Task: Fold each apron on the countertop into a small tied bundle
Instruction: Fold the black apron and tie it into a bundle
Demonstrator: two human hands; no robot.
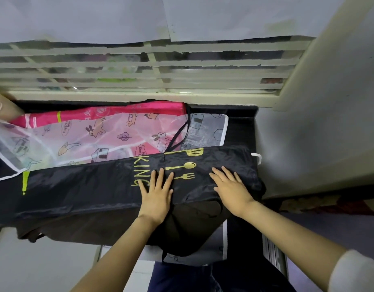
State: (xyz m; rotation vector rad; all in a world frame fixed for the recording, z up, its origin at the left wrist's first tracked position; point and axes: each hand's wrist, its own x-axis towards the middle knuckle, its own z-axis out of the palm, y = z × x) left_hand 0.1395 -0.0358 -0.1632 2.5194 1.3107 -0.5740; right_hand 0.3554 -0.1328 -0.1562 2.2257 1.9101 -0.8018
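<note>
A black apron [87, 186] with gold lettering and a fork-and-spoon print lies folded into a long strip across the dark countertop [241, 127]. My left hand [156, 194] presses flat on its middle, fingers straight. My right hand [230, 186] lies flat on the strip's right end. Behind it lies a translucent white apron [110, 135] printed with animals and leaves, over a bright pink apron [118, 111]. A thin black strap [182, 131] runs from the black apron over both.
A louvred window [139, 68] with a pale sill runs behind the counter. A grey wall [321, 123] closes off the right side. Another person's hand [0, 106] shows at the far left edge. Dark cloth hangs over the counter's front edge [192, 232].
</note>
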